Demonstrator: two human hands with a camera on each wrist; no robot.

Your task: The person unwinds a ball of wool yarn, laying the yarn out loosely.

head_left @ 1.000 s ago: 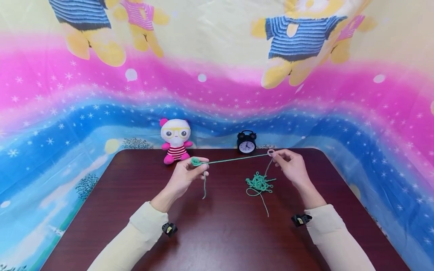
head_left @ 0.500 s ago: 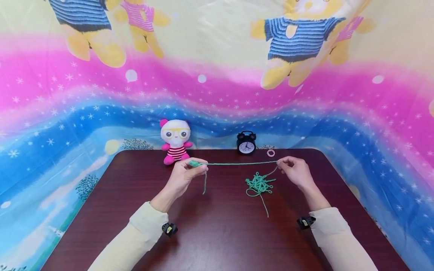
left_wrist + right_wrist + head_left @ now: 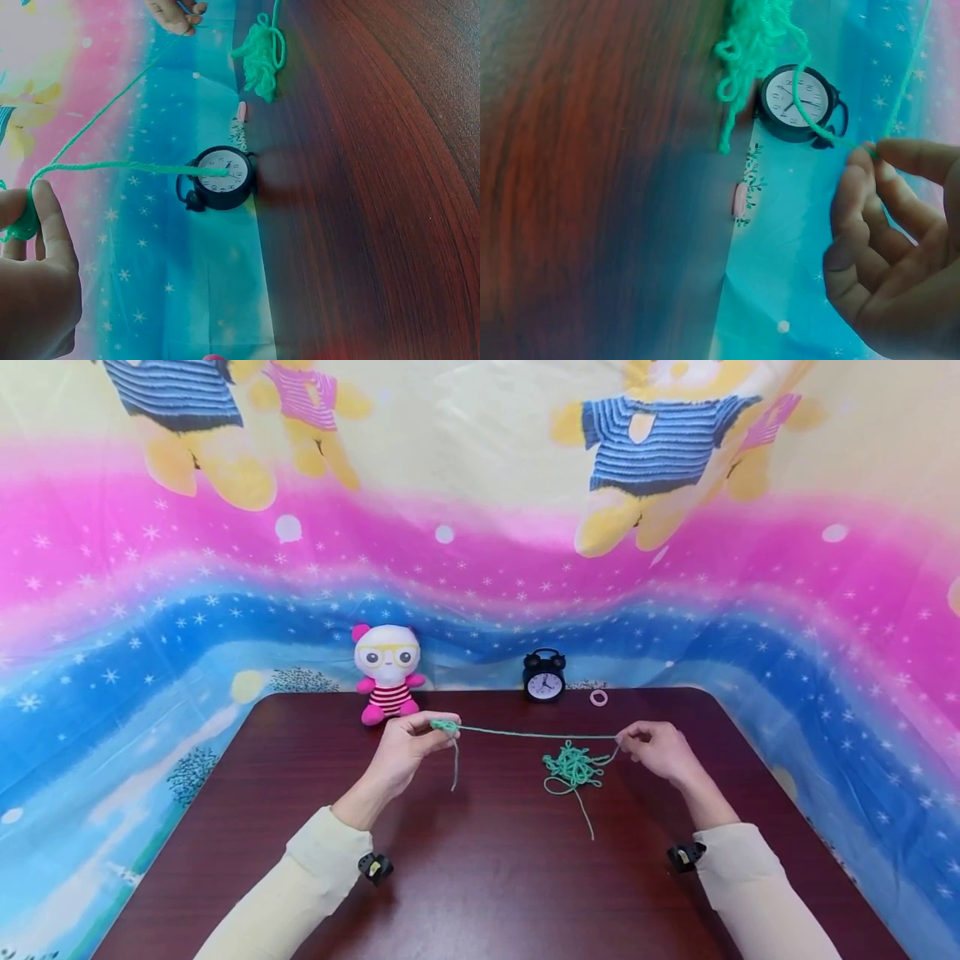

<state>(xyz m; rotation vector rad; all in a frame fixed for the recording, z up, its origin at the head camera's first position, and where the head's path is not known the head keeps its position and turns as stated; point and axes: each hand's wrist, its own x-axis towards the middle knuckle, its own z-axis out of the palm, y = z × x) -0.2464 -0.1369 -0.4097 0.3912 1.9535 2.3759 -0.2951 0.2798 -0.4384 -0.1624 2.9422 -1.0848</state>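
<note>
Green yarn [image 3: 536, 734] runs between my two hands above the table. My left hand [image 3: 401, 756] pinches a small looped bundle of it between thumb and fingers, and a loose end dangles below. In the left wrist view the bundle [image 3: 22, 225] shows beside the thumb. My right hand [image 3: 660, 750] pinches the strand between thumb and fingertips, as the right wrist view shows at the fingers [image 3: 862, 161]. From there the yarn drops to a tangled green pile [image 3: 573, 766] on the table, left of the right hand, with a tail trailing toward me.
A panda plush toy [image 3: 388, 672] sits at the table's back edge, just behind my left hand. A black alarm clock [image 3: 543, 677] stands at the back, with a pink ring [image 3: 597, 698] to its right. The dark wooden table [image 3: 480, 877] is backed by a printed cloth [image 3: 480, 568].
My right hand has moved right and toward me, drawing the strand along with it. The pink ring behind it now shows fully. The left hand stays nearly in place.
</note>
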